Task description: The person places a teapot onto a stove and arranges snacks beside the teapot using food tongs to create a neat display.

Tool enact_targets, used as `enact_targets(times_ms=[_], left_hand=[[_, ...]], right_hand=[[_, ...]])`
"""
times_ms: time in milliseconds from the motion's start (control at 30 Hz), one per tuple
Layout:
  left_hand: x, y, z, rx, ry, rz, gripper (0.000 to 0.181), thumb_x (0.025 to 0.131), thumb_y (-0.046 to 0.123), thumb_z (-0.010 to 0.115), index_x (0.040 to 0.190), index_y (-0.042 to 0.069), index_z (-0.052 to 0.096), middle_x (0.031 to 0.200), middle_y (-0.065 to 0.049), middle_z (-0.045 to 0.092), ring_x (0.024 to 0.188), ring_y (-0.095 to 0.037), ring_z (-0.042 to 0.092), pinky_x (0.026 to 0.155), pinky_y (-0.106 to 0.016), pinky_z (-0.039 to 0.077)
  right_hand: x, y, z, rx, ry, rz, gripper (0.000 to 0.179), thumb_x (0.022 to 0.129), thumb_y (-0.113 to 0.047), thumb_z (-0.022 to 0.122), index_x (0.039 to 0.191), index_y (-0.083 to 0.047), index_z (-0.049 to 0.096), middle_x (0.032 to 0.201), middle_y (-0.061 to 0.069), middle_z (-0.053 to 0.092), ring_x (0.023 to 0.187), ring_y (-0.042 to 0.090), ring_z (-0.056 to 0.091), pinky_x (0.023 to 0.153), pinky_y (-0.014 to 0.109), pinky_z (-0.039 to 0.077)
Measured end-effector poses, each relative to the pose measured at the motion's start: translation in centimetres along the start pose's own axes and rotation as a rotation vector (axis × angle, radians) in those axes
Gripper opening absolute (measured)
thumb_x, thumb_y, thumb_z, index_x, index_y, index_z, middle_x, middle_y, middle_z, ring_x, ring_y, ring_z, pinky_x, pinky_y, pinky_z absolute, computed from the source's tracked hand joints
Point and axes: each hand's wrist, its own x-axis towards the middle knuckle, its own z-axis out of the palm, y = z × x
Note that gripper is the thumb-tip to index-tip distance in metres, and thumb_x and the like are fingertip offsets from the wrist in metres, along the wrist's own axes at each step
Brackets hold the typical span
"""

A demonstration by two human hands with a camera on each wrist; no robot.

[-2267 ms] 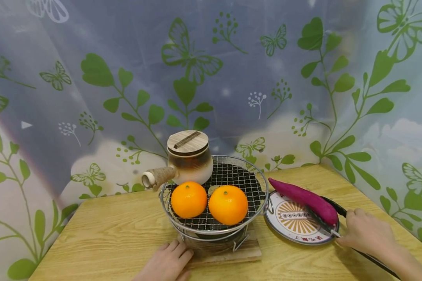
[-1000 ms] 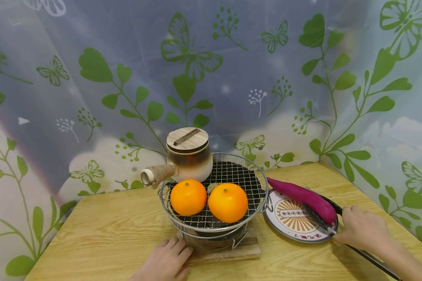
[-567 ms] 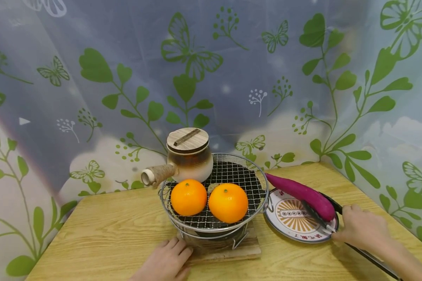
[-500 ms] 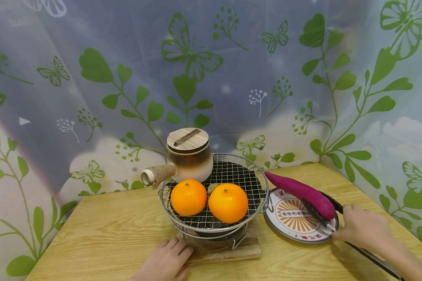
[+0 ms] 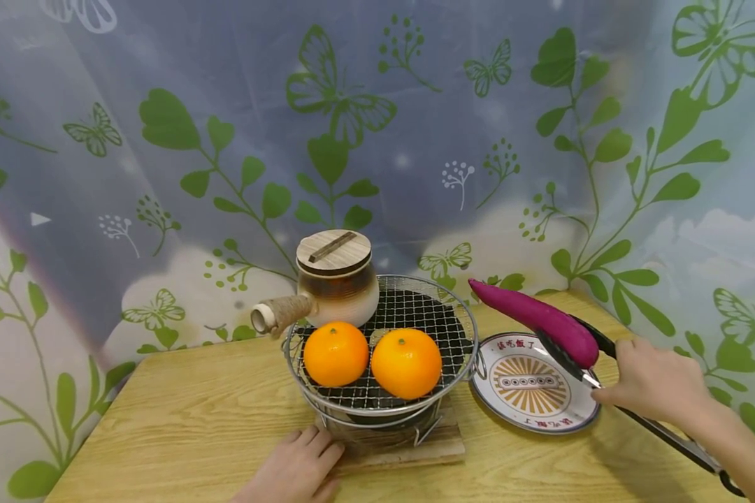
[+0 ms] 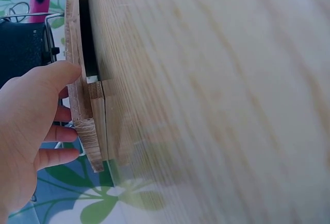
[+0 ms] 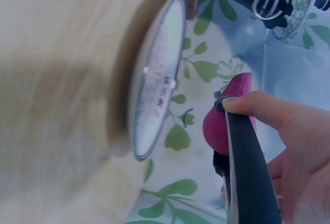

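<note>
In the head view my right hand (image 5: 657, 384) grips black-and-silver tongs (image 5: 660, 433). A long magenta sweet potato (image 5: 535, 318) is clamped in their tips, tilted, its thin end up and toward the grill. In the right wrist view the sweet potato (image 7: 216, 131) is clear of the plate (image 7: 160, 80), with my thumb pressing the tongs (image 7: 247, 167). The white patterned plate (image 5: 535, 384) bears nothing. My left hand (image 5: 296, 464) rests at the left front corner of the wooden board (image 5: 403, 447) under the grill, thumb and extended fingers touching it in the left wrist view.
A round wire-mesh grill (image 5: 424, 314) stands on the board. It bears two oranges, the left orange (image 5: 336, 354) and the right orange (image 5: 406, 363), and a lidded pot (image 5: 340, 293) whose handle points left. Printed cloth (image 5: 403, 140) hangs behind the wooden table (image 5: 201, 398).
The tongs have lifted the sweet potato off the plate, thin end rising most. My right hand has risen slightly with them. The left hand has stayed at the board.
</note>
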Motion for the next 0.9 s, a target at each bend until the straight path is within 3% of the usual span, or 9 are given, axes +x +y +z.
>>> enact_targets(times_ms=[367, 900], left_hand=[[0.1, -0.1, -0.2, 0.000, -0.012, -0.001, 0.032, 0.076, 0.040, 0.068, 0.095, 0.015, 0.061, 0.087, 0.000, 0.055, 0.077, -0.017, 0.052, 0.059, -0.030, 0.043], [0.0, -0.1, -0.1, 0.008, -0.025, 0.002, 0.032, 0.077, 0.042, 0.066, 0.093, 0.015, 0.060, 0.085, 0.000, 0.054, 0.075, -0.016, 0.051, 0.055, -0.028, 0.040]], right_hand=[[0.0, -1.6, -2.3, -0.019, 0.078, -0.032, 0.072, 0.060, -0.062, 0.073, 0.087, 0.001, 0.052, 0.074, 0.004, 0.047, 0.053, 0.019, 0.042, 0.041, 0.034, 0.033], [-0.3, -4.5, -5.1, -0.027, 0.156, -0.083, 0.065, 0.062, -0.054, 0.074, 0.090, 0.001, 0.053, 0.073, 0.003, 0.046, 0.054, 0.017, 0.042, 0.040, 0.033, 0.032]])
